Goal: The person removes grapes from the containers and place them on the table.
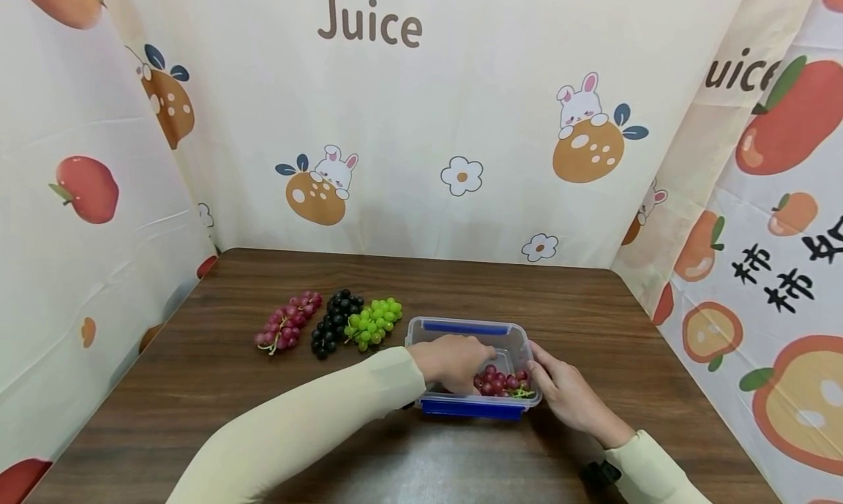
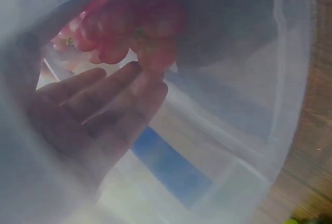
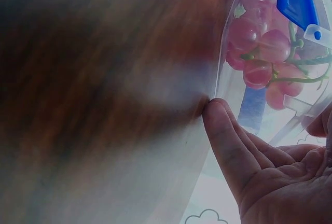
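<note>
A clear plastic food container (image 1: 530,387) with blue latches stands at the right of the table's middle. One bunch of red grapes (image 1: 502,382) with a green stem lies in its near right part. My left hand (image 1: 457,361) reaches down inside, beside these grapes; in the left wrist view its fingers (image 2: 111,92) extend loosely, tips right at the grapes. Outside, my right hand (image 1: 568,392) holds the container's right end. In the right wrist view one of its fingers (image 3: 228,143) lies along the wall, with the thumb near the edge.
Left of the container lie a bunch of green grapes (image 1: 374,322), a bunch of black grapes (image 1: 334,325) and another red bunch (image 1: 290,321) on the brown wooden table (image 1: 217,387). A printed curtain (image 1: 402,109) hangs behind and along both sides.
</note>
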Demonstrator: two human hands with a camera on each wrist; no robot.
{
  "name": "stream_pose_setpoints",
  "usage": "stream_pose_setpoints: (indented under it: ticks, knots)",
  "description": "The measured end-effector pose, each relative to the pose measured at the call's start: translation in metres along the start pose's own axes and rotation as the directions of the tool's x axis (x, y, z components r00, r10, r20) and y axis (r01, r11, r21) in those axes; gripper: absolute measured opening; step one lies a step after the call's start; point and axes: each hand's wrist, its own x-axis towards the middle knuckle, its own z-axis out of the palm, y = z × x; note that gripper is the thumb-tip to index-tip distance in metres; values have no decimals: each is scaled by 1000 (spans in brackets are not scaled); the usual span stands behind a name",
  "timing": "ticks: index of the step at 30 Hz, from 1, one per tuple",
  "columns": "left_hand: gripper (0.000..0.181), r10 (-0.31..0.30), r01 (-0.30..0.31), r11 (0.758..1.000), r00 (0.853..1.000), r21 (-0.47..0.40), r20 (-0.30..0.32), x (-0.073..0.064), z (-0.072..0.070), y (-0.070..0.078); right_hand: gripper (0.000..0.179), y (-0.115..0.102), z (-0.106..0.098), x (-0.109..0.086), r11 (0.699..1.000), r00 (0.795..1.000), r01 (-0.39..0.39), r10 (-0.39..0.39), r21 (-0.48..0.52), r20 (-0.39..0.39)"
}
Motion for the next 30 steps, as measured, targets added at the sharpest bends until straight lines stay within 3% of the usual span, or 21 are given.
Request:
stream_pose_setpoints:
  ticks: [4, 10, 18, 25, 30]
  knots:
    - [67, 18, -18, 1000, 1000, -8, 23, 2, -2, 5, 51, -1, -1, 0, 1000, 1000, 11, -11, 11, -7]
    - [41, 41, -40, 999, 999, -13, 19, 2, 0, 5, 50, -2, -2, 0, 1000, 999, 24, -24, 16, -23]
    - [28, -20, 18, 998, 999, 57, 40, -1, 3, 4, 50, -2, -1, -1, 999, 998, 38, -38, 1, -42]
    - [32, -80, 75, 994, 995, 85, 54, -3, 3, 4, 48, -3, 1, -1, 997, 995, 50, -54, -54, -80]
    - [32, -107, 104, 991, 994, 82, 28, -4, 2, 2, 49, -3, 0, -1, 999, 997, 31, -33, -33, -63]
